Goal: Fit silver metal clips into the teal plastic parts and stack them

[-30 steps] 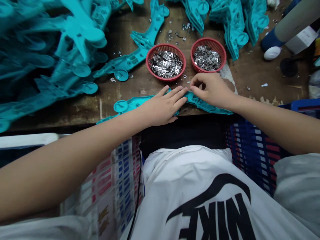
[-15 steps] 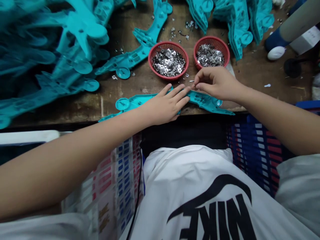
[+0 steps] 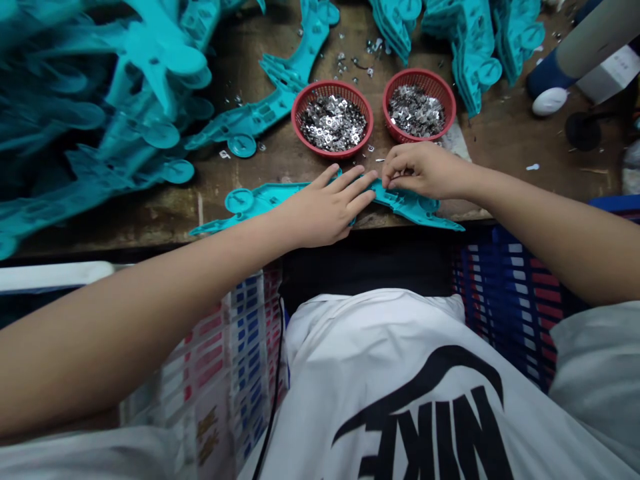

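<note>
Fingers [image 3: 395, 175] on teal moulding [image 3: 411, 205] above NIKE shirt [image 3: 380, 360]

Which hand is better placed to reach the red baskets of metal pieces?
Right, likely: the right hand sits just below the red basket, while the left hand lies flat on the teal plastic part.

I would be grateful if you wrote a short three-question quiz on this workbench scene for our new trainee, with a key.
1. True or false: the left hand rests on the teal plastic part.
2. What fills the left red basket and the right red basket? A) small silver metal pieces B) teal plastic parts C) white cloth
3. Which hand is nearer the right red basket?

Key: 1 true; 2 A; 3 the right hand.
</note>
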Demonstrator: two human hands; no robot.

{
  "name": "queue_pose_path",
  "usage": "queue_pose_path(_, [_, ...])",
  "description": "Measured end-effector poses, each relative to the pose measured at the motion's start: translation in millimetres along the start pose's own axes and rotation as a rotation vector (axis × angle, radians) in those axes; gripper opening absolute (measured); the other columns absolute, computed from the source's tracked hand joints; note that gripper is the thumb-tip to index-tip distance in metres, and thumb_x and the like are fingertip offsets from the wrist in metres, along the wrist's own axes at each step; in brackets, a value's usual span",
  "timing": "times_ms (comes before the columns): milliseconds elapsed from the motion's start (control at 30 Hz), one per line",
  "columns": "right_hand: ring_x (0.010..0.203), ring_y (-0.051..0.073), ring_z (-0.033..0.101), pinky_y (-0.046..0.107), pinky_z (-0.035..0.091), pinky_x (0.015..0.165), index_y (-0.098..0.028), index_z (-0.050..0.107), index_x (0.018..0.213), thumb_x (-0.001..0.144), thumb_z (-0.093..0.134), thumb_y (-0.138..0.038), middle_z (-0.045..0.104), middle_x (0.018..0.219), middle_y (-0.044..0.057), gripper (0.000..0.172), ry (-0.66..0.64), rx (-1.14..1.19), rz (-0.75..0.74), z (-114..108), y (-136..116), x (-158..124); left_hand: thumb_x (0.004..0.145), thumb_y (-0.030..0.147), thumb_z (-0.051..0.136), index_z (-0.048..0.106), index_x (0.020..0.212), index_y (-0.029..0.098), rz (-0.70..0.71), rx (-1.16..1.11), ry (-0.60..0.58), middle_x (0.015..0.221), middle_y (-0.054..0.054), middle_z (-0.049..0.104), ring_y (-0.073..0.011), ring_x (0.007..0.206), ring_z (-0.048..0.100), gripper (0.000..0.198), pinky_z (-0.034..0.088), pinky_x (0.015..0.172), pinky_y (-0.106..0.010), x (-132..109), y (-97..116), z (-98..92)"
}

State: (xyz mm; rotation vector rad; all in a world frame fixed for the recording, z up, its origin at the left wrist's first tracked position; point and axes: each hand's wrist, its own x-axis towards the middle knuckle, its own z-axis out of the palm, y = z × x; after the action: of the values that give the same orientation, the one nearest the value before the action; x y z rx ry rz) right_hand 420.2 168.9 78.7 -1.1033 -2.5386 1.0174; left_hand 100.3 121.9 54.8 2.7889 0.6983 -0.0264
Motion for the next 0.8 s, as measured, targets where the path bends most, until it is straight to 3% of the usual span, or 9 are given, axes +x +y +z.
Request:
queue_pose_path(500, [0.104,0.027,0.079,0.044,0.064,0.106,-0.027,0.094,0.103,0.110,0.091,-0.050,0.090,0.109,0.006,0.024,0.061,0.070,0.114,3.6,-3.0,1.7,0.103,0.020,0.073,0.054,0.198,0.014,-0.022,-0.016,-0.030,0.213,-0.027,0.039,-0.0504,0.202,0.034,0.097,0.032,0.163,-0.083,1.7,3.3,-6.5])
queue_pose_path(800, [0.114,0.033,0.083,0.051,0.067,0.108,-0.030,0.100,0.118,0.112,0.087,-0.046,0.091,0.125,0.010,0.021,0.063,-0.034,0.036,7.8,-5.8,-3.0,0.103,0.020,0.073,0.053,0.199,0.014,-0.035,-0.020,-0.035,0.212,-0.026,0.040,-0.0513,0.202,0.034,0.099,0.032,0.162,-0.084,1.7,5.1,-7.5])
